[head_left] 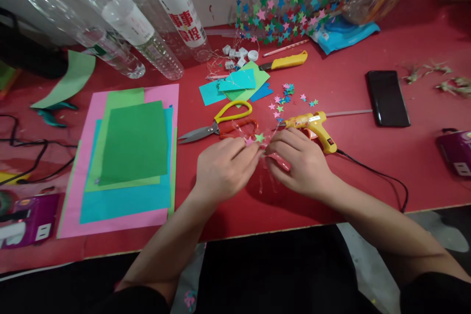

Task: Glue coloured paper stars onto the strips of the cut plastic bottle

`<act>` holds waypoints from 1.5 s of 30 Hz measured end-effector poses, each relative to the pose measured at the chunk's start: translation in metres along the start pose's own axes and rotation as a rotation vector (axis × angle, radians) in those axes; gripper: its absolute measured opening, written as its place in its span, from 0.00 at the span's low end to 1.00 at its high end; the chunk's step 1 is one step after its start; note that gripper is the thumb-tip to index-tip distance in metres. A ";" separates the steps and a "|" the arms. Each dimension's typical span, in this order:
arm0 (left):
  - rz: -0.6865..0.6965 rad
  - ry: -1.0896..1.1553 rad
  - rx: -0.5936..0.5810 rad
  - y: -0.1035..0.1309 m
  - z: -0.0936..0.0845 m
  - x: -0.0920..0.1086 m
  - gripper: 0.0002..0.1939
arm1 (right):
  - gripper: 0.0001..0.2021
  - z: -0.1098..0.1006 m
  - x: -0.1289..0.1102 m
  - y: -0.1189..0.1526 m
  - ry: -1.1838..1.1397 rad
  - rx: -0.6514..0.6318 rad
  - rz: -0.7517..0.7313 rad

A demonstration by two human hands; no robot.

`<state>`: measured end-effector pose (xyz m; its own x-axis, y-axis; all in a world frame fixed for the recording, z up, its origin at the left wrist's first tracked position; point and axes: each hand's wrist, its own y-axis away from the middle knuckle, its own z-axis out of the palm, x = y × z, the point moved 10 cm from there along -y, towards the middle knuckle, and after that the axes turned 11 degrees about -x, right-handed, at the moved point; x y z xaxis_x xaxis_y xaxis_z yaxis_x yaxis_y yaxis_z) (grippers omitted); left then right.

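Observation:
In the head view, my left hand (228, 167) and my right hand (300, 162) meet just above the red table, fingers bent in a pinch. Between them is a clear plastic piece (280, 161) with thin strips sticking out, partly hidden by the fingers. A green paper star (259, 138) and a pink paper star (249, 141) show on it at my left fingertips. Beyond my left hand lie scissors (200, 133) with one yellow and one red handle. A yellow hot glue gun (324, 130) rests just past my right hand.
Coloured paper sheets (134, 142) are stacked at left. Several plastic bottles (180, 10) line the wall, near a clump of stars on strands (287, 14). Loose stars (275, 108), a utility knife (289, 60) and paper scraps (239, 81) lie ahead; a phone (388, 98) lies right.

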<state>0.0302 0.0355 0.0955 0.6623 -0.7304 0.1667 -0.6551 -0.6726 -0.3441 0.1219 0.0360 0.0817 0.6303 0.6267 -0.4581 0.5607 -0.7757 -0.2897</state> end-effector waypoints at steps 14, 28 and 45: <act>-0.095 0.338 0.043 0.003 -0.003 -0.017 0.04 | 0.05 -0.009 -0.002 0.003 0.011 -0.006 -0.009; 0.011 0.229 -0.023 -0.001 0.004 -0.005 0.11 | 0.06 -0.012 -0.002 0.005 0.075 -0.024 0.003; -0.063 0.427 -0.122 -0.003 0.006 -0.018 0.24 | 0.05 -0.044 0.016 0.010 0.009 0.085 0.060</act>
<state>0.0227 0.0515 0.0877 0.5096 -0.6539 0.5592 -0.6735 -0.7077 -0.2137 0.1616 0.0413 0.1084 0.6660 0.5796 -0.4696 0.4747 -0.8149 -0.3325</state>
